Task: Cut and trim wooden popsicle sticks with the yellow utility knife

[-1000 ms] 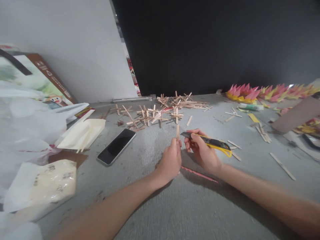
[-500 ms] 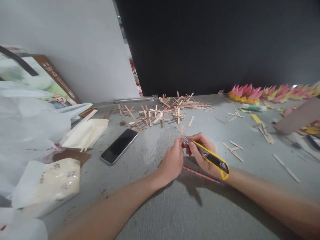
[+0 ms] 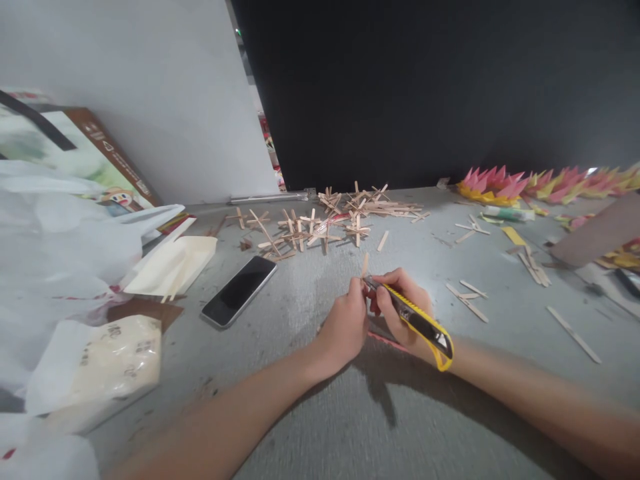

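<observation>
My left hand [image 3: 345, 323] is closed around a small wooden stick [image 3: 365, 264], whose upper end pokes out above the fingers. In my right hand [image 3: 403, 303] is a yellow and black utility knife [image 3: 425, 327], its handle slanting down toward the wrist. The knife's front end meets the stick at my left fingertips; the blade itself is mostly hidden there. Both hands touch or nearly touch each other. Beneath them on the grey table [image 3: 310, 427] lies a thin pink-red strip [image 3: 387, 341], partly covered by my right hand.
A pile of crossed wooden sticks [image 3: 327, 230] lies at the back. Left are a phone [image 3: 239, 291], a paper tray [image 3: 193, 257], a tissue pack [image 3: 117, 357] and plastic bags [image 3: 55, 240]. Rightward lie loose sticks [image 3: 574, 335], a glue stick [image 3: 507, 213] and pink-yellow paper flowers [image 3: 493, 185].
My right hand has tilted the knife slightly, its rear end dropping down and left. The stick's tip leans a little more to the right. My left hand stays almost in place.
</observation>
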{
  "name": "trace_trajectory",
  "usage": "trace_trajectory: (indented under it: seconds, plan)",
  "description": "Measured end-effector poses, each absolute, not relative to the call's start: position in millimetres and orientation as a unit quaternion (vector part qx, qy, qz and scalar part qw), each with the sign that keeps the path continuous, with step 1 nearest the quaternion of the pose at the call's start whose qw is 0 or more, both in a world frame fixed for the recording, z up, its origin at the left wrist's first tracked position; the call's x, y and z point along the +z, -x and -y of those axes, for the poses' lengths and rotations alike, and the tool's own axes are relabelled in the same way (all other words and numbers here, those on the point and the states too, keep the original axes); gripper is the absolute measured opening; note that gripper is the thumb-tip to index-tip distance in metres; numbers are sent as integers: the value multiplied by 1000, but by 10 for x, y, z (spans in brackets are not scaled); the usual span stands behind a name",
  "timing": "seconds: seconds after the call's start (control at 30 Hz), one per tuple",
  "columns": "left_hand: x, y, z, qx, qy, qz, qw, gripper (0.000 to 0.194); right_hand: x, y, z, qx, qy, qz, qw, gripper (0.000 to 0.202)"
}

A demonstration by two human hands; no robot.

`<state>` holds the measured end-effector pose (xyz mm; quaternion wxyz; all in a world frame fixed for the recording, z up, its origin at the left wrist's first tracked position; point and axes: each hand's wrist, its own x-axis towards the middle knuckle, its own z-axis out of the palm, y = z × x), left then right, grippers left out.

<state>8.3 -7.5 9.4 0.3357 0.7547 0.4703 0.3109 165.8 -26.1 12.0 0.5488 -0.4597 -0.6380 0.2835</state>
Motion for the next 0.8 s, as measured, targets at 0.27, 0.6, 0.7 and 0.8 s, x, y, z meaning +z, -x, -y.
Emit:
trace_trajectory:
  seconds: [0.27, 0.6, 0.7, 0.8]
  plan:
    - [102, -123, 85, 334, -752, -464, 328, 10, 264, -1553, 287, 387, 436, 551, 597, 21]
    - [110, -150, 78, 333, -743, -468, 342, 13, 177, -1568, 273, 476, 414, 474, 614, 23]
    - [111, -142, 71, 327, -745, -469, 344, 12, 203, -1548, 265, 522, 389, 435, 622, 22]
    - [87, -127, 55, 321, -742, -479, 344, 12, 259, -1531, 221, 587, 356, 376, 623, 18]
